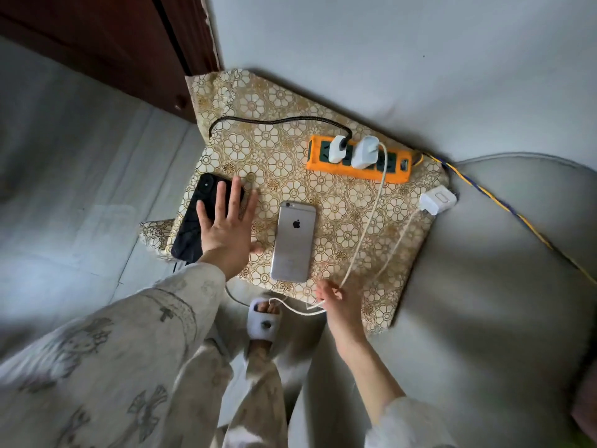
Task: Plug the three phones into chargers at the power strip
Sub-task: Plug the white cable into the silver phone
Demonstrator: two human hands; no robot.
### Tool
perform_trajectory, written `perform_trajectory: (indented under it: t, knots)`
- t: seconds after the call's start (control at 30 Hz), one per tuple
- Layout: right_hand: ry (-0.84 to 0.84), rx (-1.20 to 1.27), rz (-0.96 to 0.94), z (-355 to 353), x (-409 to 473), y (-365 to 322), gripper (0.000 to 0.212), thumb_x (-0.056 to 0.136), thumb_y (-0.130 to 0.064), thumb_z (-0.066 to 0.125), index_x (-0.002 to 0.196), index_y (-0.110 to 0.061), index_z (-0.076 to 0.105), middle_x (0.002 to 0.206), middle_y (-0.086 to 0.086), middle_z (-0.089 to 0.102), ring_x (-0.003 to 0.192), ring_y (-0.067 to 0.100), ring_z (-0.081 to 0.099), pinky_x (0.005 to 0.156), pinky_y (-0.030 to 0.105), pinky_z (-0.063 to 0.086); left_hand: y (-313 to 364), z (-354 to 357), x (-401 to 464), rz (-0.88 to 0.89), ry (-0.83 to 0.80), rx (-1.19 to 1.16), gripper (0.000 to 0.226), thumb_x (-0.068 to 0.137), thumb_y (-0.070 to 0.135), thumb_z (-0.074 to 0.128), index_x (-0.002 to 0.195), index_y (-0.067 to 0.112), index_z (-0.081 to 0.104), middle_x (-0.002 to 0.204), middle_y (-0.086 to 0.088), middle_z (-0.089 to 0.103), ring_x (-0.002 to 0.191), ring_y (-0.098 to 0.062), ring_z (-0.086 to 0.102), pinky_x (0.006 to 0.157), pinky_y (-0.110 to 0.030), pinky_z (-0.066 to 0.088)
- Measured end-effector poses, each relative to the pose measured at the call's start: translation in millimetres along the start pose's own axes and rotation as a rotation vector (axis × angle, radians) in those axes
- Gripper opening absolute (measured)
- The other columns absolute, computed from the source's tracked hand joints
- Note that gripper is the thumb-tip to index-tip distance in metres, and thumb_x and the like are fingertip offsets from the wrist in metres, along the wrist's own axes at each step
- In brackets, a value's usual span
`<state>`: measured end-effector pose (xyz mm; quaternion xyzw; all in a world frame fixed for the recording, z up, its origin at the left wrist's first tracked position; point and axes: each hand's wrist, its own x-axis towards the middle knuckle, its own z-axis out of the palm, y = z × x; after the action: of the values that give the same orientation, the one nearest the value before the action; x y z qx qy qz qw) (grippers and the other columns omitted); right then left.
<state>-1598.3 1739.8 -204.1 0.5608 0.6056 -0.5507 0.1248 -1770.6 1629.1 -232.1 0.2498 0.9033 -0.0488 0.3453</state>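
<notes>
An orange power strip (397, 176) lies at the far side of a flower-patterned cloth (277, 150). Two white chargers sit in it: the left one (337, 149) carries a black cable (277, 119), the right one (364, 152) a white cable (371, 218). A third white charger (436, 199) lies loose at the cloth's right edge. A silver phone (293, 242) lies face down in the middle. A black phone (190, 227) lies at the left. My left hand (226, 224) rests flat with spread fingers partly over the black phone. My right hand (339, 299) pinches the white cable near the cloth's front edge.
A dark wooden cabinet (106, 50) stands at the back left against a pale wall. A yellow-and-blue braided cord (504, 205) runs from the strip off to the right over a grey cushion. My slippered foot (263, 318) stands below the cloth's front edge.
</notes>
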Motion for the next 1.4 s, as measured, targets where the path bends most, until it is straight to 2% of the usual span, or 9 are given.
perform_trajectory:
  t: [0.1,0.2,0.33,0.47,0.6,0.93,1.03,1.13,1.4]
  knots:
    - [0.032,-0.168,-0.050,-0.6,-12.6,-4.1,0.024,0.094,-0.012,0.043,0.087,-0.002,0.064,0.082,0.011,0.067,0.077,0.023,0.064,0.065,0.026,0.045,-0.2,-2.4,-0.6,0.022,-0.014,0.002,0.105,0.082,0.051,0.054,0.138,0.025,-0.031,0.142,-0.006,-0.044,0.138,-0.031,-0.029,0.111,-0.060,-0.005]
    - [-0.069,0.126,0.033,-18.1,-30.6,-28.6,0.022,0.097,-0.011,0.039,0.087,-0.006,0.058,0.076,0.013,0.071,0.062,0.017,0.071,0.059,0.022,0.056,0.4,-12.6,-10.1,0.051,-0.052,-0.006,0.102,0.083,0.047,0.056,0.142,0.024,-0.023,0.150,-0.007,-0.033,0.140,-0.031,-0.025,0.112,-0.058,-0.003]
    - [-0.194,0.429,0.095,-48.2,-61.3,-67.1,0.022,0.097,-0.014,0.040,0.088,-0.005,0.059,0.070,0.010,0.073,0.067,0.023,0.072,0.061,0.032,0.057,3.4,-24.6,-47.9,0.127,-0.222,-0.342,0.075,0.086,-0.001,0.046,0.147,0.024,0.012,0.158,-0.005,0.002,0.145,-0.029,0.007,0.116,-0.043,0.021]
    - [-0.286,0.693,0.143,-67.4,-98.1,-108.3,0.022,0.097,-0.015,0.039,0.093,-0.003,0.056,0.071,0.012,0.074,0.067,0.025,0.072,0.057,0.032,0.058,11.8,-43.3,-118.8,0.281,-0.395,-0.748,0.058,0.080,-0.015,0.035,0.129,0.011,0.050,0.135,-0.001,0.051,0.125,-0.014,0.046,0.089,-0.019,0.041]
    - [-0.352,0.857,0.101,-82.0,-131.1,-146.7,0.025,0.097,-0.018,0.041,0.085,-0.004,0.057,0.071,0.014,0.074,0.066,0.024,0.073,0.058,0.034,0.060,15.9,-66.0,-172.6,0.343,-0.227,-0.811,0.016,0.090,0.015,0.054,0.099,0.014,0.066,0.102,0.000,0.068,0.093,-0.006,0.060,0.085,-0.022,0.044]
    - [-0.514,0.213,-0.267,-95.2,-207.4,-163.0,0.036,0.094,-0.046,0.038,0.116,-0.024,0.057,0.115,-0.003,0.068,0.117,0.013,0.054,0.105,0.033,0.032,24.4,-227.8,-239.5,0.209,-0.018,-1.671,0.020,0.095,0.015,0.045,0.085,0.003,0.058,0.065,-0.005,0.074,0.063,-0.018,0.072,0.057,-0.026,0.058]
    - [-0.455,-0.007,-0.413,-92.4,-227.1,-158.4,0.050,0.081,-0.063,0.045,0.115,-0.028,0.058,0.123,-0.005,0.062,0.121,0.014,0.049,0.106,0.037,0.031,32.9,-264.4,-252.2,0.254,-0.031,-1.886,0.023,0.096,0.016,0.042,0.083,0.004,0.057,0.064,-0.005,0.073,0.064,-0.018,0.072,0.062,-0.029,0.060]
    - [-0.341,-0.116,-0.571,-98.4,-237.6,-160.5,0.023,0.088,-0.038,0.055,0.087,-0.017,0.065,0.099,-0.005,0.068,0.100,0.016,0.062,0.092,0.030,0.046,38.7,-285.9,-261.8,0.281,-0.070,-2.007,0.024,0.096,0.019,0.042,0.085,0.005,0.058,0.068,-0.006,0.073,0.069,-0.020,0.072,0.067,-0.030,0.060]
    - [-0.393,0.405,-0.502,-133.8,-263.6,-221.0,0.018,0.088,-0.008,0.057,0.102,-0.004,0.067,0.084,0.007,0.075,0.074,0.023,0.072,0.063,0.028,0.058,36.4,-263.8,-285.1,0.418,-0.115,-1.442,0.031,0.093,0.035,0.045,0.118,0.019,0.056,0.118,0.001,0.063,0.112,-0.013,0.057,0.095,-0.033,0.043]
